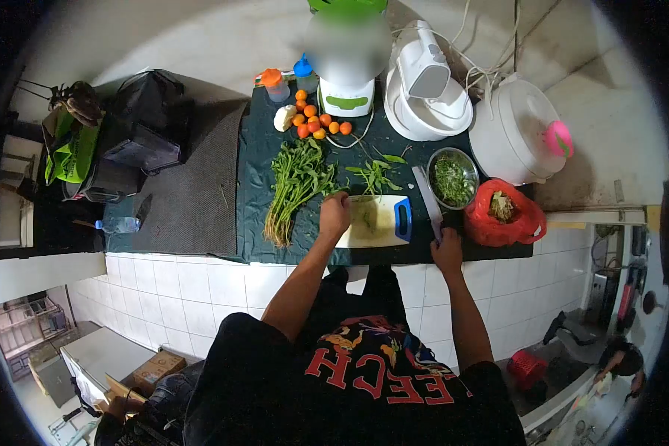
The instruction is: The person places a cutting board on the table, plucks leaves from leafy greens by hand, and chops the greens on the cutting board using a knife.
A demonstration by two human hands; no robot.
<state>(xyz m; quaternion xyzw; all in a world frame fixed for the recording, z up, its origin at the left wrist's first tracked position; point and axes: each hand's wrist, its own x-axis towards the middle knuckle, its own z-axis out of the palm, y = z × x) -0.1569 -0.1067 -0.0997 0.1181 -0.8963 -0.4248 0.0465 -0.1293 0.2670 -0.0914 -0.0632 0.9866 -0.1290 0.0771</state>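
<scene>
My right hand point(447, 251) grips a knife point(427, 195) by its handle, with the long blade pointing away from me beside a metal bowl of chopped greens point(453, 178). My left hand point(335, 215) is closed at the left edge of a white cutting board point(379, 232) with a blue handle end; whatever its fingers hold is hidden. Green smears mark the board's surface. Just left of that hand lies a bunch of leafy greens point(299, 182), stems toward me. Several loose leaves point(375, 176) rest beyond the board.
Tomatoes point(310, 111), a cauliflower piece point(285, 118) and a white-green appliance point(347, 97) stand at the back. A white stand mixer point(428, 89), white bucket point(514, 130) and red plastic bag point(490, 227) fill the right. A water bottle point(119, 224) lies left. Another person point(623, 360) is at lower right.
</scene>
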